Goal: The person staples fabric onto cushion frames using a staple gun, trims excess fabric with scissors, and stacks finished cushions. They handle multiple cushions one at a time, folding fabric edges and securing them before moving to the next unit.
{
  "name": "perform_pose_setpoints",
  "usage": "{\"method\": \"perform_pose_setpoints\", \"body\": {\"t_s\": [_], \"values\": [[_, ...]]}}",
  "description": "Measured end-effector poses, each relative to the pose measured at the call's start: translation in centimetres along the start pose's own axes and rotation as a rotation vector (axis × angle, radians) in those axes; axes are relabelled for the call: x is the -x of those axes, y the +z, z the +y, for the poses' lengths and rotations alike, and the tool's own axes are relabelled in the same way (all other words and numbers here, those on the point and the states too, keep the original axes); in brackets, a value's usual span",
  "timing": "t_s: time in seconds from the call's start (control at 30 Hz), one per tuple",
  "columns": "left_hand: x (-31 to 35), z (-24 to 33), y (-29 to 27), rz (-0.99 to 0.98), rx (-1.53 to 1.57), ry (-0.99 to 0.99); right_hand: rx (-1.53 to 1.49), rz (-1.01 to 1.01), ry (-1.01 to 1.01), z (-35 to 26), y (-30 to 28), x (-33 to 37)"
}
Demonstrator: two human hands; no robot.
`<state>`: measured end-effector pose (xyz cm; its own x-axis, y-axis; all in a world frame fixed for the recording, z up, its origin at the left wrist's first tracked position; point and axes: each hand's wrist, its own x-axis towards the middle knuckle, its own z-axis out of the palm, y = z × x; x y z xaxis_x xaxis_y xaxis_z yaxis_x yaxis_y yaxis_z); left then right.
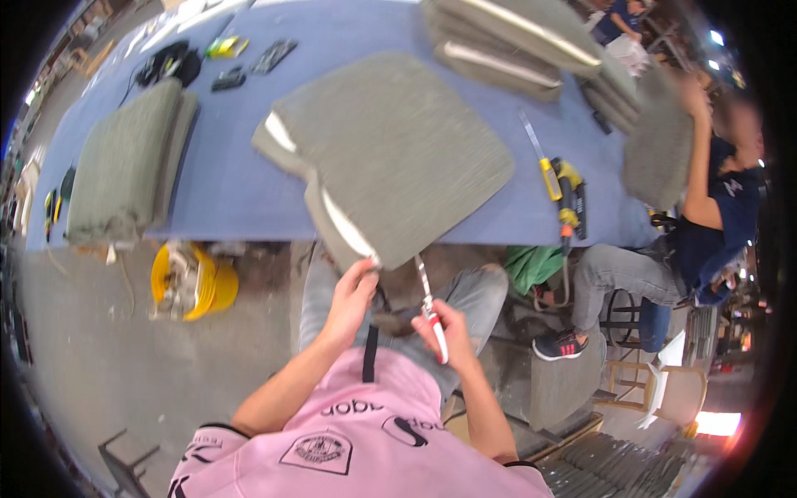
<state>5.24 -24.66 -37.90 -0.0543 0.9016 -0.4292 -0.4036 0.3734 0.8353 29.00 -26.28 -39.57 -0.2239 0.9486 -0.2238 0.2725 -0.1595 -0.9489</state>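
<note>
A grey-green seat cushion (398,158) lies on the blue-covered table, its front corner reaching past the near edge. White material shows in two gaps along its left side. My left hand (354,299) is closed, fingertips pinching the cushion's near corner at the end of the white strip. In my right hand (449,332) is a hand tool (434,319) with a red-and-white handle and a thin, pale shaft pointing up at the cushion's near edge. Whether the tip touches the fabric I cannot tell, nor exactly what kind of tool it is.
Similar cushions stand at left (124,162) and lie stacked at the back (506,50). Yellow-handled tools (564,187) lie on the right of the table (232,133). A yellow bucket (207,286) stands below left. At right a co-worker (706,207) sits holding another cushion (660,145).
</note>
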Motion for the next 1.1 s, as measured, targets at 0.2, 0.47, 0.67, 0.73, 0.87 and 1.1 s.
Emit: {"method": "perform_pose_setpoints", "body": {"t_s": [0.2,0.47,0.67,0.73,0.87,1.1], "values": [[-1.4,-1.0,-0.1,0.075,-0.103,0.008,-0.021,-0.012,0.137,-0.5,0.2,1.9],[-2.9,0.0,-1.1,-0.021,-0.01,-0.054,0.15,-0.099,0.084,0.2,0.7,1.3],[-3.2,0.0,-1.1,0.049,-0.127,0.033,0.261,-0.338,0.092,-0.8,0.0,-0.2],[-3.3,0.0,-1.0,0.083,-0.251,0.104,0.302,-0.37,0.111,-0.8,-0.1,-0.8],[-3.0,0.3,-0.9,0.097,-0.379,0.149,0.308,-0.304,0.102,-1.7,0.2,-1.3],[-2.7,0.1,-1.2,0.106,-0.409,0.18,0.458,-0.155,0.036,-3.9,1.9,-2.2]]}}
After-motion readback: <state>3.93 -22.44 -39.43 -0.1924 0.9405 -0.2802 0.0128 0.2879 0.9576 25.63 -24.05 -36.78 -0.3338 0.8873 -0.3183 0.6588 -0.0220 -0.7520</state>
